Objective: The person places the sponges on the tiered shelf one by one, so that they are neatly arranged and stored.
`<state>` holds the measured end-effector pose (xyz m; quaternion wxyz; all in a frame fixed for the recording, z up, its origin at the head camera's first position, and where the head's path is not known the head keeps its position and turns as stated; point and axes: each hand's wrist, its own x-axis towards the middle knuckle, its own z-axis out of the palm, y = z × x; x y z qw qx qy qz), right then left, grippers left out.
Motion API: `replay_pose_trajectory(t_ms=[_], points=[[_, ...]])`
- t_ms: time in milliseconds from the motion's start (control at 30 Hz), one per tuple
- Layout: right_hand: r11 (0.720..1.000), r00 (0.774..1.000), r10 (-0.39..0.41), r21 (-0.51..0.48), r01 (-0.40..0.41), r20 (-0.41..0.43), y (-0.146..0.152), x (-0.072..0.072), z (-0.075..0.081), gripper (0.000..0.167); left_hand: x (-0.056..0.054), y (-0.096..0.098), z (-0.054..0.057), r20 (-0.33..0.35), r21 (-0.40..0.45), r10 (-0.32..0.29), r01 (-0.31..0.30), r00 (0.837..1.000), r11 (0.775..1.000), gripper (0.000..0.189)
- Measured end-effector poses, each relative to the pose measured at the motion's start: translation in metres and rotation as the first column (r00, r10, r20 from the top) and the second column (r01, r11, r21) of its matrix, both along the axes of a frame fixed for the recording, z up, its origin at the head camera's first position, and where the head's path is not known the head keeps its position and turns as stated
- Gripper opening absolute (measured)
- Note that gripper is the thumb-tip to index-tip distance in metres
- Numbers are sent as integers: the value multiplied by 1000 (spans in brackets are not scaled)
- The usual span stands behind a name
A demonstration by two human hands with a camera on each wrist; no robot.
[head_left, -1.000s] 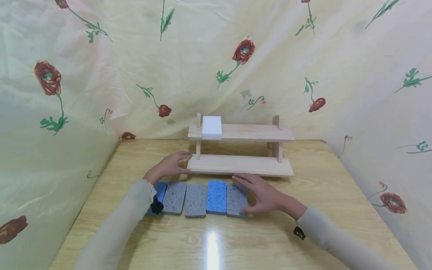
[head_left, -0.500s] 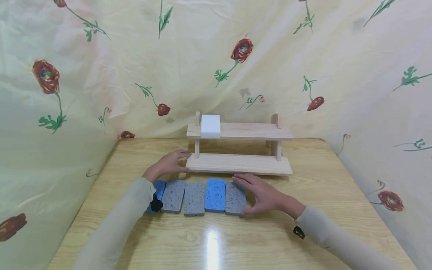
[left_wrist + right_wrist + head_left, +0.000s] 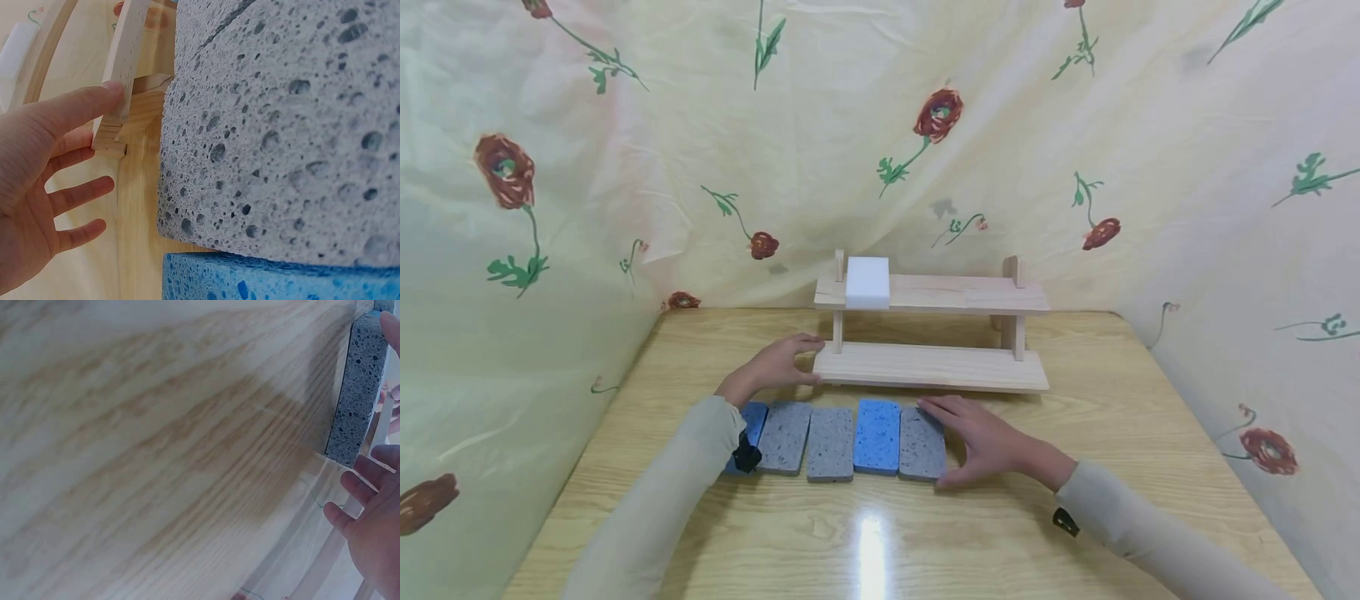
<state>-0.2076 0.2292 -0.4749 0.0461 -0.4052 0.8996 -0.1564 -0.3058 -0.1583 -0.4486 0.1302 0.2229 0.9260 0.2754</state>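
My left hand (image 3: 775, 364) is at the left end of a two-tier wooden shelf (image 3: 925, 367), fingers spread, thumb and index finger at the end of its lower board. In the left wrist view, the thumb of that hand (image 3: 44, 162) overlaps the board's end. My right hand (image 3: 988, 437) spans the rightmost grey sponge (image 3: 922, 446), with fingertips by its far end and thumb at its near right corner. That row also holds a blue sponge (image 3: 877, 436), two more grey sponges (image 3: 830, 444) and, partly hidden by my left wrist, another blue sponge (image 3: 752, 421).
A white block (image 3: 868, 282) lies on the upper board, toward its left end. The shelf stands near the back of the wooden table (image 3: 880, 533). Flower-patterned cloth (image 3: 820, 150) hangs behind and on both sides.
My right hand has moved slightly toward me, its fingertips drawing away from the shelf's front edge and its thumb to the sponge's near corner. My left hand and the sponges keep their places.
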Motion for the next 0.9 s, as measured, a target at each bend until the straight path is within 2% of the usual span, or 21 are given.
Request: replay_pose_trajectory(t_ms=[200,433,667,900], points=[[1000,999,-10,10,9,34,-1,1,0,118,0,-1,-2,-1,11,-2,3,1000,1000,76],[1000,1000,13,7,-13,7,-1,1,0,118,0,0,-2,5,-3,5,-5,1000,1000,77],[1000,1000,-4,26,4,25,-1,-1,-4,118,0,0,-1,4,0,6,-6,1000,1000,76],[1000,1000,-8,27,8,1,-1,0,-4,118,-2,-1,-3,2,-1,4,-4,1000,1000,76]])
